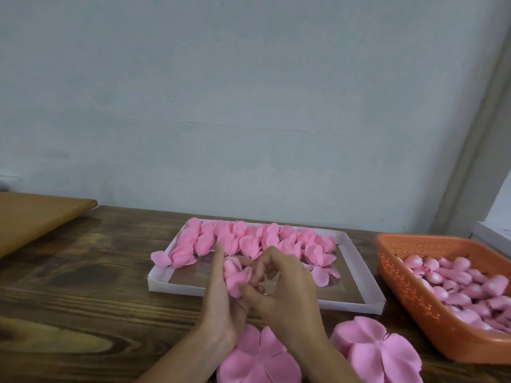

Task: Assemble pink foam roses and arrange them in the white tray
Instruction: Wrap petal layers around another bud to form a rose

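Note:
A pink foam rose (237,277) is held between both hands above the near edge of the white tray (356,261). My left hand (221,297) cups it from the left with the index finger straight up. My right hand (284,286) pinches its petals from the right with curled fingers. Several finished pink roses (249,241) fill the far rows of the tray, one hanging over its left rim. Two stacks of flat pink petal cut-outs (260,357) (378,352) lie on the table near me.
An orange perforated basket (409,275) on the right holds several pink rose buds (459,286). The wooden table (83,286) runs to a pale wall. A brown board (33,217) lies at the far left. A white box corner (495,236) shows behind the basket.

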Available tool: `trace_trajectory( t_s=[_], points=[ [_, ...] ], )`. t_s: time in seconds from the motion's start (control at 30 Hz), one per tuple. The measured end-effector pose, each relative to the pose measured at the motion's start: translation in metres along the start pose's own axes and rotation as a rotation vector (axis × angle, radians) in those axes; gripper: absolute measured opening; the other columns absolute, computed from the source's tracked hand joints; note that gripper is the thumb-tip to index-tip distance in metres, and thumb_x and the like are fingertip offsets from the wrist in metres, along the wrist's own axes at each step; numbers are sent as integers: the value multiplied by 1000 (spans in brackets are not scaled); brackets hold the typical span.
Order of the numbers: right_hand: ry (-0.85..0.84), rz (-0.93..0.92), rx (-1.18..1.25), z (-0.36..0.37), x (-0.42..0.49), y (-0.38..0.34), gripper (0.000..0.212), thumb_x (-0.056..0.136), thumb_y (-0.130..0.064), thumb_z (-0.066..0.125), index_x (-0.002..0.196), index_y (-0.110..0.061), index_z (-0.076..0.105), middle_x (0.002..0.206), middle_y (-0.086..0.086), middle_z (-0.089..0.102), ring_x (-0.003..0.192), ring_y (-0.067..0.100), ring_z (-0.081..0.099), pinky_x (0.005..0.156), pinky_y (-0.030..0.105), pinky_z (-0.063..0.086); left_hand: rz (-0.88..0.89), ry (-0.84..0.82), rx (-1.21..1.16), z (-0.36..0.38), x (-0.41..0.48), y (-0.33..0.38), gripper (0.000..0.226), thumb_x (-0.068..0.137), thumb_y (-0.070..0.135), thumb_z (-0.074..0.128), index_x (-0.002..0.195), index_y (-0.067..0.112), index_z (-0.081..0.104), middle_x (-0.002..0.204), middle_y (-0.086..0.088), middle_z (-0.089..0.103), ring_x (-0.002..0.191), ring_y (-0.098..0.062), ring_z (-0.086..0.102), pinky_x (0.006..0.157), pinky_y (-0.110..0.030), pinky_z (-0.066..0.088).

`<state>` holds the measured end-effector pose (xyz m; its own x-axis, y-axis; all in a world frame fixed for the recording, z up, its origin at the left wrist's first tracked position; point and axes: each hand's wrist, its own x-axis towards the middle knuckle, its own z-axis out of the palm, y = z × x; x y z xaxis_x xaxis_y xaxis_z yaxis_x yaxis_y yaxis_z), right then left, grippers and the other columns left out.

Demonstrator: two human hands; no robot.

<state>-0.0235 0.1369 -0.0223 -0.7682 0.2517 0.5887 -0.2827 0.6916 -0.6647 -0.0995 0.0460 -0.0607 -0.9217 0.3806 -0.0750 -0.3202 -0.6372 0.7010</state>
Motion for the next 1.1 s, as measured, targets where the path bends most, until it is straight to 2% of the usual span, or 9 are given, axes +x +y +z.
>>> trace_trajectory(
  t_s=[0.07, 0.17, 0.3, 0.43, 0.53, 0.73, 0.87, 1.0, 1.1],
  points=[
    [38, 4, 10, 0, 0, -1, 34, 64, -39, 81, 78, -33, 51, 80, -18, 63, 85, 10, 58, 73, 35, 49, 21, -5, 0, 0, 0, 1, 62, 86, 74, 64, 73, 14, 73, 82, -17, 69, 67, -23, 69, 57, -32, 58],
    [56, -17, -27, -1, 0, -2, 37, 64, -48, 78, 87, -37, 51, 90, -24, 64, 89, 7, 59, 74, 35, 50, 51, -36, 5, 0, -1, 3, 64, 89, 75, 58, 66, 17, 74, 73, -16, 70, 56, -19, 65, 51, -29, 55],
    [61, -19, -2, 1, -1, -2, 29, 68, -39, 81, 85, -34, 58, 86, -24, 68, 90, 7, 63, 75, 38, 52, 69, -9, 32, 0, -2, 6, 63, 81, 76, 62, 81, 14, 71, 76, -15, 63, 67, -22, 55, 57, -29, 50],
    [112, -30, -27, 3, -3, -1, 21, 69, -39, 79, 78, -32, 62, 79, -21, 67, 89, 5, 60, 72, 17, 46, 70, -39, 65, 0, -4, 3, 63, 86, 79, 56, 71, 19, 70, 78, -15, 68, 68, -23, 65, 57, -31, 55],
    [174, -42, -101, 6, -6, -2, 19, 68, -39, 79, 75, -33, 63, 69, -25, 60, 84, 4, 57, 67, 11, 40, 57, -83, 89, -1, -7, -1, 68, 88, 81, 52, 74, 16, 67, 79, -16, 68, 70, -25, 68, 58, -34, 56],
    [246, -55, -144, 8, -8, 0, 32, 67, -25, 91, 72, -34, 61, 71, -30, 58, 77, 1, 55, 62, 9, 37, 80, -139, 143, 0, -8, -2, 68, 68, 80, 77, 84, 14, 70, 86, -19, 70, 75, -25, 70, 60, -34, 57],
    [254, -14, -79, 9, -7, 1, 31, 69, -21, 90, 78, -33, 63, 88, -24, 66, 87, 1, 55, 71, 3, 38, 83, -156, 177, 2, -9, -3, 77, 61, 78, 85, 96, 12, 67, 91, -22, 70, 76, -27, 70, 61, -35, 58],
    [169, 1, -13, 3, -1, 5, 30, 73, -17, 85, 87, -36, 66, 89, -29, 70, 99, 1, 59, 77, 6, 42, 134, -122, 141, 3, -7, 1, 64, 78, 65, 76, 103, 8, 64, 85, -21, 71, 68, -26, 71, 60, -34, 62],
    [98, 9, 1, -1, 1, 7, 25, 77, -18, 80, 89, -37, 68, 92, -32, 70, 100, 2, 63, 78, 18, 51, 164, -121, 146, 5, -7, 4, 54, 82, 58, 69, 99, 7, 62, 88, -24, 74, 68, -27, 74, 57, -33, 63]
  ],
)
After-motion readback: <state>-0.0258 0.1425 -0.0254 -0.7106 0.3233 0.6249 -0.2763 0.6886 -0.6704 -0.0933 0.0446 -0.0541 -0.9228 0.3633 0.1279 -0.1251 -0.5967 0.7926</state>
